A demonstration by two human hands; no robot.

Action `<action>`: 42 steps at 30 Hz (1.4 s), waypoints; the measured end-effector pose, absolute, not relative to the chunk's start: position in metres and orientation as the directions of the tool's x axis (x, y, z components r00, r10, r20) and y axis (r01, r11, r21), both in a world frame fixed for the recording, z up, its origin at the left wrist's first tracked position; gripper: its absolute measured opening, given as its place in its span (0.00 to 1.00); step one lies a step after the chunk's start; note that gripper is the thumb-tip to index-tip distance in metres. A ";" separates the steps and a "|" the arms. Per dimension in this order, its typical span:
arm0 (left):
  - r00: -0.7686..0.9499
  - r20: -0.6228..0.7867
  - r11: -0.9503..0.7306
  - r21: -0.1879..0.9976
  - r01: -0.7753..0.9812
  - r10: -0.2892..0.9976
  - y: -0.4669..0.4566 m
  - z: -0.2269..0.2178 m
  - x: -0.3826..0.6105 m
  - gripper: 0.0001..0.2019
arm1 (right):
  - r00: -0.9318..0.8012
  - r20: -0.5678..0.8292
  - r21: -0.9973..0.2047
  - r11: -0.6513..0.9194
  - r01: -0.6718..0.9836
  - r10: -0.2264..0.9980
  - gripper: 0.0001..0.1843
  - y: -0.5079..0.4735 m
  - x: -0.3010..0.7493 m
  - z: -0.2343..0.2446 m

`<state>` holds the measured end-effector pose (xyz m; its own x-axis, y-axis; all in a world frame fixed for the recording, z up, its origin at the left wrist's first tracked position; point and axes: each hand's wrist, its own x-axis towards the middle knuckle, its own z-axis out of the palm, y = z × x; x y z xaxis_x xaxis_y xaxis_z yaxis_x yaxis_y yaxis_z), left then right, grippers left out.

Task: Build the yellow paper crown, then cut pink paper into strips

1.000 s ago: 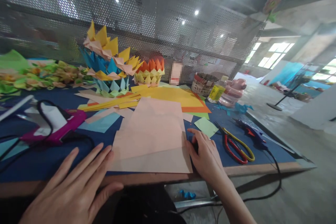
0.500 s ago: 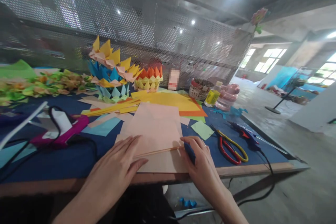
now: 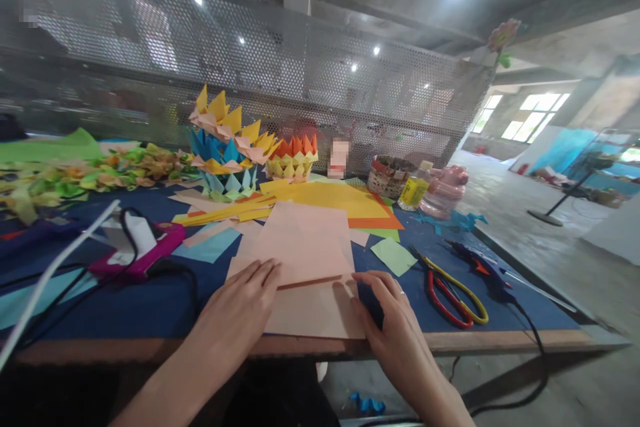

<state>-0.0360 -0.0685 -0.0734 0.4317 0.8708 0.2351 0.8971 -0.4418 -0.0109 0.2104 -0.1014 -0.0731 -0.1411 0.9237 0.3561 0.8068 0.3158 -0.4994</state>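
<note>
Pale pink paper sheets (image 3: 315,237) lie on the table in front of me, the upper one with its near edge slightly raised over another pink sheet (image 3: 313,313). My left hand (image 3: 243,303) rests flat on the left side of this paper, fingers stretched out together and thumb hidden. At the paper's right edge is my right hand (image 3: 390,313), its thumb and forefinger apart and their tips touching the sheets. A ring shows on one of its fingers. Right of that hand lie pliers with red and yellow handles (image 3: 453,290) and a light green paper square (image 3: 394,255).
A blue glue gun (image 3: 483,267) with a cable lies at right. Folded-paper baskets (image 3: 227,163) stand behind, near yellow sheets (image 3: 330,197), a yellow-labelled bottle (image 3: 414,188) and a woven basket (image 3: 387,177). A magenta power strip (image 3: 145,257) and cables occupy the left. The table's front edge (image 3: 500,340) is close.
The view has swung, so everything sits further right and slightly lower. My left thumb has drawn in out of sight. My right thumb and forefinger have spread a little at the paper's edge.
</note>
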 end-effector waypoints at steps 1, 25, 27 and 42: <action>0.413 0.242 -0.427 0.008 0.904 0.878 -0.068 -0.075 -0.037 0.29 | -0.141 0.358 -0.504 0.318 0.803 0.923 0.14 -0.102 0.211 -0.074; 0.178 -0.196 0.264 0.649 -0.713 0.964 -0.106 -0.069 0.017 0.12 | -0.039 0.022 -0.989 0.016 -0.146 0.999 0.19 -0.107 0.165 -0.047; 0.184 -0.178 0.256 0.689 -0.678 0.967 -0.105 -0.072 0.016 0.17 | -0.041 0.008 -0.992 0.002 -0.124 0.999 0.18 -0.107 0.166 -0.048; 0.353 -0.237 0.338 0.905 -0.259 0.905 -0.096 -0.054 -0.028 0.23 | 0.072 0.269 -0.963 0.270 -0.007 0.961 0.24 -0.098 0.212 -0.032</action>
<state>-0.0277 -0.0958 -0.0544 0.3528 0.9051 -0.2373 -0.2593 0.3382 0.9046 0.2121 -0.0982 -0.0319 0.0716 0.9606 0.2686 -0.0068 0.2698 -0.9629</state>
